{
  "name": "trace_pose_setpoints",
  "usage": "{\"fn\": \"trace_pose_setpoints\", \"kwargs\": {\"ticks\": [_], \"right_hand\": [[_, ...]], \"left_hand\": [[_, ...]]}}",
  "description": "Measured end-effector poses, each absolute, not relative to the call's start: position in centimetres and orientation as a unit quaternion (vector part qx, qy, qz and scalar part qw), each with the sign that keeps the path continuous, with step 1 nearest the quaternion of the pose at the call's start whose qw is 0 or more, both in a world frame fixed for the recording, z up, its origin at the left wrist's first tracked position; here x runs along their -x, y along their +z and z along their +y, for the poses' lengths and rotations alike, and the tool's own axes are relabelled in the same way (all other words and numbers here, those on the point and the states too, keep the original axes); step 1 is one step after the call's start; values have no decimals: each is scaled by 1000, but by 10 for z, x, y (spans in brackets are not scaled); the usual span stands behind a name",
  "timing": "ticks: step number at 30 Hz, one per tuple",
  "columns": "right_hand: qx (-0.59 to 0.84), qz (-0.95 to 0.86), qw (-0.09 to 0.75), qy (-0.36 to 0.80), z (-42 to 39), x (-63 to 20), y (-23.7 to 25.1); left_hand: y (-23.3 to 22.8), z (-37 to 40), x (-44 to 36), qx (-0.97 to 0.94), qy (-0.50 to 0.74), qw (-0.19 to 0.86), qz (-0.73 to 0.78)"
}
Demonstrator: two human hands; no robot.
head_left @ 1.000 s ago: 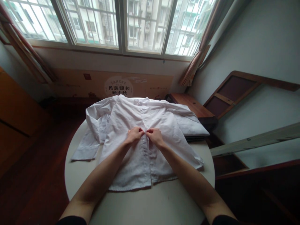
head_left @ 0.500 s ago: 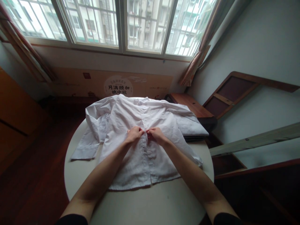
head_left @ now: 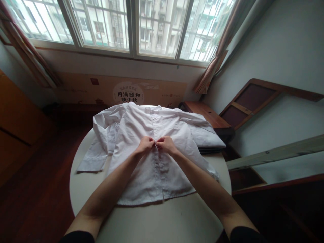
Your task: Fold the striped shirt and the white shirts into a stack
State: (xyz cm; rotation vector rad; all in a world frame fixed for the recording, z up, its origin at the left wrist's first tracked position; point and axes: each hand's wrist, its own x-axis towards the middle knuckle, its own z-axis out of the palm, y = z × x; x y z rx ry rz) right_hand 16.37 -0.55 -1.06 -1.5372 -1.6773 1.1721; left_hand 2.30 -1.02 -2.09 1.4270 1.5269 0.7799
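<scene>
From the head view, a white shirt (head_left: 154, 152) lies spread front-up on the round desk (head_left: 157, 222). The left hand (head_left: 144, 145) and right hand (head_left: 165, 144) meet at its placket, each pinching the fabric mid-chest; the lower buttons look fastened, the upper ones seemingly remain.

Both hands pinch the front placket of the white shirt (head_left: 152, 158), left hand (head_left: 145, 145) and right hand (head_left: 165, 144) touching fingertip to fingertip, so nothing passes between them. Nearer the body from the grip, bare round table (head_left: 157, 222) lies open below the hem. Left of the grip a sleeve (head_left: 95, 153) sprawls; right of it, a dark wooden bench (head_left: 207, 116) stands close to the table edge.
</scene>
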Motion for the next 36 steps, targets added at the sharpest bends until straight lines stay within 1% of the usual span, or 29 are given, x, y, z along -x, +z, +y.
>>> {"fn": "trace_pose_setpoints", "kwargs": {"ticks": [3,5,8,12,18,21,23,25,27,29,32,34,36], "right_hand": [[601,-715,258,248,-14,-157,-8],[607,-734,245,181,-20,-153,-8],[605,-746,239,142,-27,-151,-9],[594,-757,242,126,-30,-152,-14],[588,-747,270,154,-32,-154,-19],[589,-723,307,191,-28,-155,-17],[590,-688,334,258,-22,-156,-16],[579,-628,354,380,-15,-157,-17],[552,-558,366,501,-9,-158,-19],[533,-521,375,552,-6,-158,-21],[547,-535,371,526,-6,-156,-21],[570,-558,348,493,-9,-155,-18],[596,-611,315,416,-12,-154,-14]], "left_hand": [[-18,-15,-26,-516,333,512,601],[-17,-17,-27,-490,350,533,594],[-17,-17,-28,-460,383,532,599],[-23,-13,-27,-476,384,489,622],[-32,-8,-26,-545,367,396,641],[-31,-10,-27,-575,375,326,650],[-28,-12,-29,-596,382,285,646],[-25,-13,-29,-611,385,263,640],[-22,-14,-29,-618,384,259,636],[-20,-13,-28,-615,386,273,631],[-20,-12,-25,-606,398,305,618],[-21,-12,-23,-603,406,317,609],[-23,-12,-22,-607,407,314,606]]}}
